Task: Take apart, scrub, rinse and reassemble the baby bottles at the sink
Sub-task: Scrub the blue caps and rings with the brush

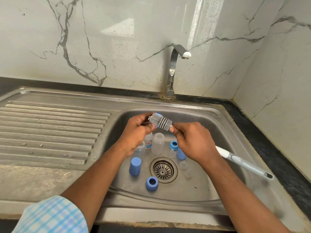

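Right hand: the right hand (193,142) is curled tight round the neck of the bottle brush (160,122), just behind the bristles.
Left hand: the left hand (136,132) has its fingers closed on a small blue piece (157,114). Most of it is hidden, but it is probably a collar.
Brush axis: the brush slants from its head at the upper left, against the blue piece, down to the handle end over the right rim of the sink (235,125).
Key relation: head and piece meet between the two hands, above the basin. I'd say the scrub turns on working the bristles along that slant.
Bottles: three open bottles (157,142) lie below the hands, beside the drain (163,169).
Loose parts: blue caps (135,168), collars (152,183) and clear teats (183,164) are scattered round the drain.
Tap: the tap (175,68) shows no water running.
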The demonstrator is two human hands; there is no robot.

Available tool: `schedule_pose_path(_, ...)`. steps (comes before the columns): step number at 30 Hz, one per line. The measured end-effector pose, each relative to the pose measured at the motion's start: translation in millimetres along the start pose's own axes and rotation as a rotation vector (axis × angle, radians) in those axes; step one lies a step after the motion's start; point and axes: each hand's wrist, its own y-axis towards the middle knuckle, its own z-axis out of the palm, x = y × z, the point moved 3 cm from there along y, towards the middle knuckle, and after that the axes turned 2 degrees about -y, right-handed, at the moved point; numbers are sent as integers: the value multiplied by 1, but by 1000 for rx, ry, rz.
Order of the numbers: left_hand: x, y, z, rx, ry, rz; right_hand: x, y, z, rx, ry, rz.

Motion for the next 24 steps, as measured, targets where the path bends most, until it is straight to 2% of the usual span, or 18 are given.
schedule_pose_path(7, -2, -2, 5, 73, 57, 38, -2, 8, -2, -69, -53, 121)
schedule_pose_path(11, 2, -1, 5, 24, 101, 44, -13, 6, -2, -54, -6, 132)
schedule_pose_path(14, 1, 1, 1, -23, -14, -4, -6, 2, 0, -31, 28, 59)
schedule_pose_path(19, -7, -8, 11, 80, -240, -48, -6, 5, 0, -64, 88, 59)
schedule_pose_path(24, -7, -4, 8, 21, -409, -55, 1, 3, 0, -51, 116, 43)
